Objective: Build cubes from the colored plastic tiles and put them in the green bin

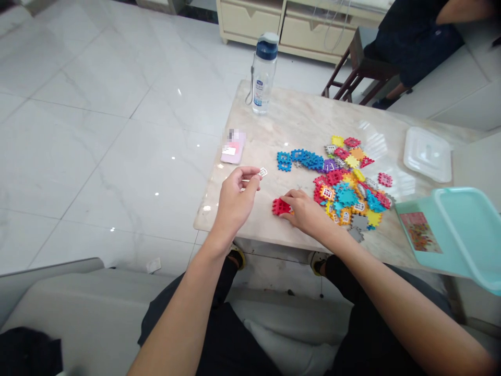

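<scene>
My left hand [237, 196] is raised over the near left part of the marble table [297, 122], its fingers pinched on a small white window piece [263, 171]. My right hand [303, 209] rests on the table near the front edge, fingers closed on a red toothed building tile [280, 207]. Just right of that hand lies a pile of colourful interlocking tiles [348, 188]. A row of blue tiles [299, 158] lies joined together behind my hands.
A clear water bottle [264, 73] with a blue cap stands at the table's far left corner. A pink phone [234, 147] lies at the left edge. A clear lid [427, 154] and a teal box [460, 232] sit at the right. Another person [418, 31] sits beyond the table.
</scene>
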Available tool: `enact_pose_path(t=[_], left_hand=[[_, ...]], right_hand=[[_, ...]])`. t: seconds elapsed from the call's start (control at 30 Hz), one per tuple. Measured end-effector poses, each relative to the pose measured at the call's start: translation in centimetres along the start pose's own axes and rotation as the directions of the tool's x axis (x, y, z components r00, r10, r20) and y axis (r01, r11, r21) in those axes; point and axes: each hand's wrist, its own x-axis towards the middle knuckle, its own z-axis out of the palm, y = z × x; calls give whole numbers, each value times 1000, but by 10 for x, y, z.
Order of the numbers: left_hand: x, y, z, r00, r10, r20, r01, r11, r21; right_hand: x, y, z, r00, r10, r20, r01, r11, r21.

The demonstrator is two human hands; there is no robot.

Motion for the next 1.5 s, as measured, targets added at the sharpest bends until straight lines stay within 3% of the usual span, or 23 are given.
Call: enact_pose_path(t=[0.3, 0.93, 1.5], left_hand=[[1, -5, 11, 999, 26, 35, -26, 1000, -5], [0, -1, 9, 999, 33, 4, -33, 999, -20], [1, -1, 11, 999, 39, 3, -39, 998, -56]], right_hand=[[-1, 1, -1, 1000, -10, -15, 10, 1000, 4], [4, -4, -2, 998, 61, 12, -61, 998, 9], [-6, 2, -4, 998, -14, 53, 15, 1000, -24]])
